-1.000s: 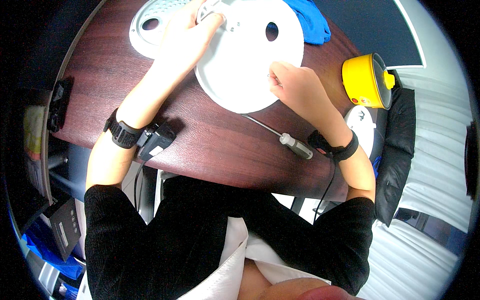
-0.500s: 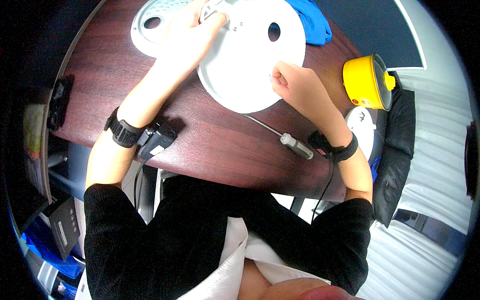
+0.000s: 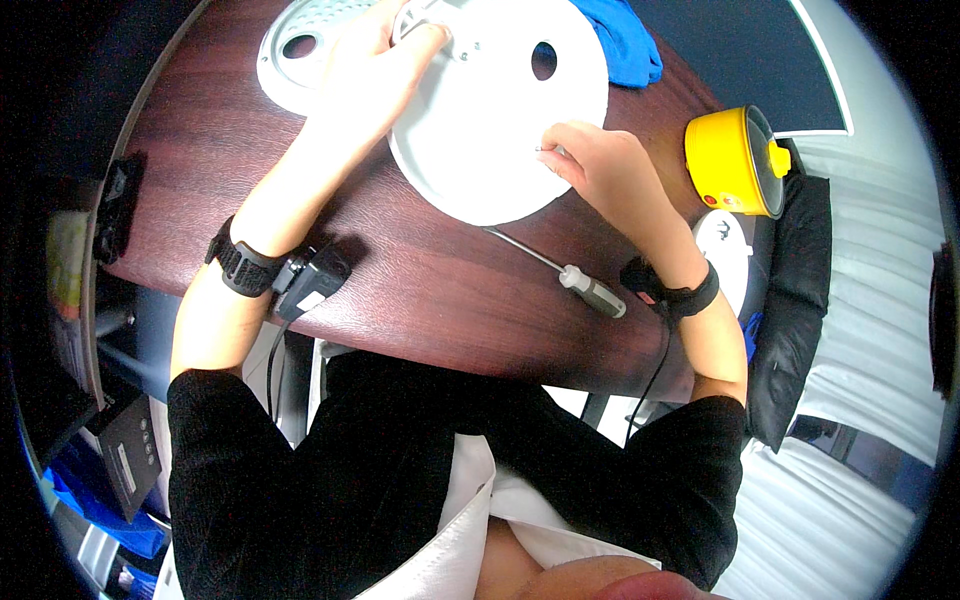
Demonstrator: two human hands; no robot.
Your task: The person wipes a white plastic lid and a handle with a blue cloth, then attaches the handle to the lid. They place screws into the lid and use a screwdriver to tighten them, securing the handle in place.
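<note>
A large round white plastic plate (image 3: pixel 480 160) with a dark oval hole lies at the top of the view, over the table's far part. My left hand (image 3: pixel 385 70) is closed around a white plastic fitting (image 3: pixel 422 14) on its upper left, thumb on top; the other fingertips are hidden. Over the plate's right side, my right hand (image 3: pixel 600 165) pinches a tiny shiny metal piece (image 3: pixel 540 149), too small to name surely. Below the plate, a screwdriver (image 3: pixel 592 291) with a grey and clear handle lies on the table, its tip end hidden under the rim.
Beyond my left forearm lies a second white round part (image 3: pixel 285 75) with small dimples and a hole. A blue cloth (image 3: pixel 622 45) sits behind the plate. To the right stand a yellow pot (image 3: pixel 722 160) with a lid and a white object (image 3: pixel 722 245). Cables hang from both wristbands.
The white plate and my left hand have shifted slightly left. My right hand's fingers have turned a little, and the tiny metal piece shows more at their tips.
</note>
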